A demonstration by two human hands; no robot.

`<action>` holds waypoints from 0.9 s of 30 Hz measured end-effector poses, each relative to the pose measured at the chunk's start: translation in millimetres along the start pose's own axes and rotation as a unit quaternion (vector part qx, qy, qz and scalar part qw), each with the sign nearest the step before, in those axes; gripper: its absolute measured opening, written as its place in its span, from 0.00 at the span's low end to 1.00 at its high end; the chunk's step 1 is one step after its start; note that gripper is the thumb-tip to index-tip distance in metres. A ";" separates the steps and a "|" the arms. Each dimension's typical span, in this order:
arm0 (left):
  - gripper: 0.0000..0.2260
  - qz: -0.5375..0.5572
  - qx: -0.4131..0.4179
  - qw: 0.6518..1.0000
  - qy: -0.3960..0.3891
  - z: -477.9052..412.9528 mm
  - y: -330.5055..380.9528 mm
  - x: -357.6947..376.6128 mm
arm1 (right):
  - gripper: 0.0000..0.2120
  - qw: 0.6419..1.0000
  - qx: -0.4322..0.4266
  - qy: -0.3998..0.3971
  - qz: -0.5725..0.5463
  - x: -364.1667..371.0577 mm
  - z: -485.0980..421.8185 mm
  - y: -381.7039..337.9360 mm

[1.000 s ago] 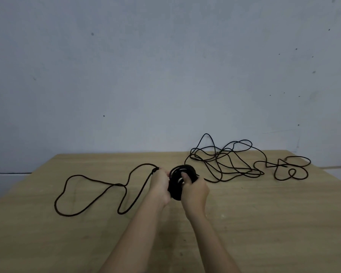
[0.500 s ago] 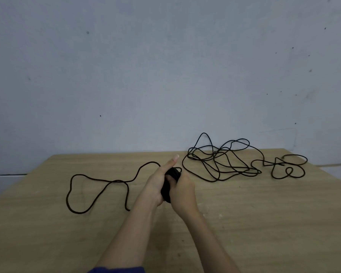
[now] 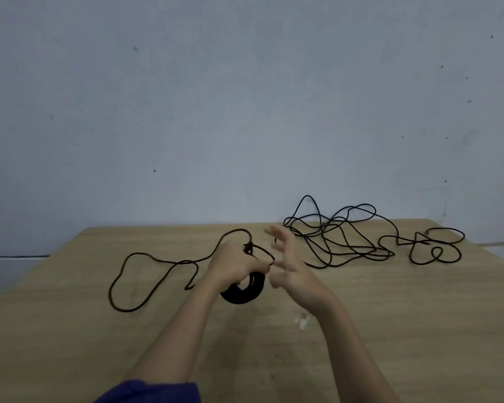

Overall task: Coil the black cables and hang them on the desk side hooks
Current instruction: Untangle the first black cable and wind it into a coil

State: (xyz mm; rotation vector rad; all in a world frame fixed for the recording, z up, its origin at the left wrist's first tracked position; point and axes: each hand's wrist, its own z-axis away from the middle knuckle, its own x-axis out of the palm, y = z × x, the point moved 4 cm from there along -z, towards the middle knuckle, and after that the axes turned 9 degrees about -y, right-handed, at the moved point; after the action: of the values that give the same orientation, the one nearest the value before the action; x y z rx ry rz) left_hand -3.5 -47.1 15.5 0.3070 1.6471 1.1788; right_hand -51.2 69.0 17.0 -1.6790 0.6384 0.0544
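My left hand [image 3: 233,267] grips a tight black coil of cable [image 3: 246,292] just above the middle of the wooden desk [image 3: 390,330]. From the coil a loose black tail [image 3: 146,274] runs left in a wide loop on the desk. My right hand [image 3: 288,263] hovers beside the coil with fingers spread and blurred, holding nothing. A second black cable [image 3: 341,237] lies in a loose tangle at the back right, with smaller loops [image 3: 434,245] trailing to the right. No hooks are in view.
A plain grey wall [image 3: 245,112] rises right behind the desk's far edge. A small white mark [image 3: 301,321] sits on the wood near my right wrist. My blue sleeve [image 3: 149,392] shows at the bottom.
My right hand has let go of the coil and opened, moving off to the right. My left hand now holds the coil alone, lower, and the loose tail has shifted.
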 end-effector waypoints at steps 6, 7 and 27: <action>0.10 -0.191 0.115 0.968 -0.111 9.1 13.6 -7.6 | 0.29 0.947 0.003 -0.045 0.319 -12.9 -21.6 5.5; 0.11 -0.203 0.108 0.967 -0.110 9.1 11.1 -8.3 | 0.23 0.934 0.001 -0.034 0.356 -14.5 -23.6 7.4; 0.10 0.157 0.057 0.986 0.027 7.6 -24.2 -53.3 | 0.07 0.792 -0.146 0.252 0.537 -14.0 -12.7 21.8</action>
State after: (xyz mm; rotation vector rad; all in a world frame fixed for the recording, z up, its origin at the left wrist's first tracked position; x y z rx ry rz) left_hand 33.8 -91.2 27.5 0.6299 1.7613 1.3361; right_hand -76.5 61.0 5.5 -1.3945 2.0288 0.5555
